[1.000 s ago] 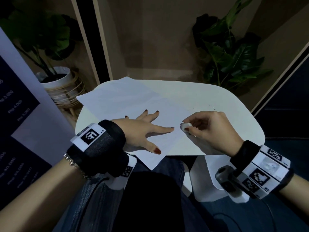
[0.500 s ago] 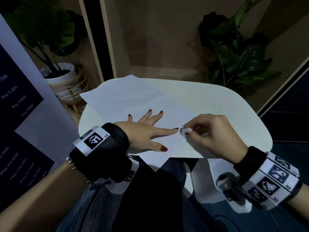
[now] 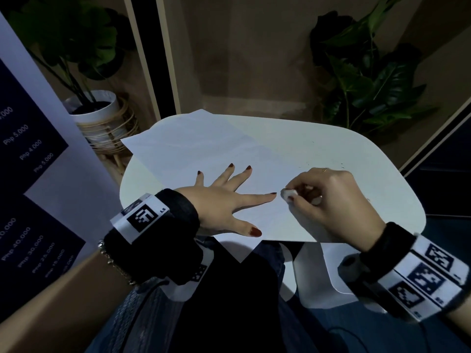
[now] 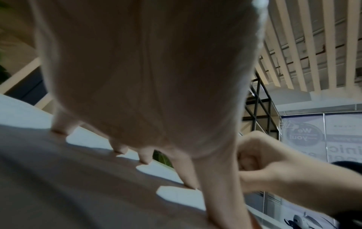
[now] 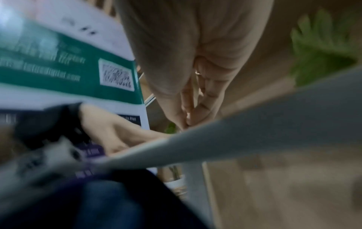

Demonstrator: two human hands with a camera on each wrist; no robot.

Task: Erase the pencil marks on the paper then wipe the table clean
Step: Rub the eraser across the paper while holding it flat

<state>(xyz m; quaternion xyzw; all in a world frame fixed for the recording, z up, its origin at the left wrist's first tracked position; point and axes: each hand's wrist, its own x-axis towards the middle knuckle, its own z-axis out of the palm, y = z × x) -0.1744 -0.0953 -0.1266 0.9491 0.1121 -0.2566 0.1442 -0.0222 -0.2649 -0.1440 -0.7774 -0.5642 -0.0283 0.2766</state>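
A: Where was the paper?

B: It lay at an angle on the white table, one corner over the far-left edge and another hanging off the near edge above the person's lap.

A: And the left hand?

B: Flat on the sheet, fingers straight and spread, grasping nothing. In the left wrist view the fingertips touched the paper's surface.

A: What did the right hand have?

B: A small white eraser, pinched between the thumb and curled fingers. It stuck out at the left side of that hand, down on the paper, just right of the left index fingertip but not touching it.

A: Could you see the eraser from the right wrist?

B: No, that view was blurred; only the curled fingers meeting above the table's edge showed.

A: Any pencil marks?

B: I could not make any out on the sheet. A few tiny dark specks sat on the bare table just beyond the right hand.

A: Anything else around?

B: A potted plant in a white pot at the far left, and another leafy plant at the far right.
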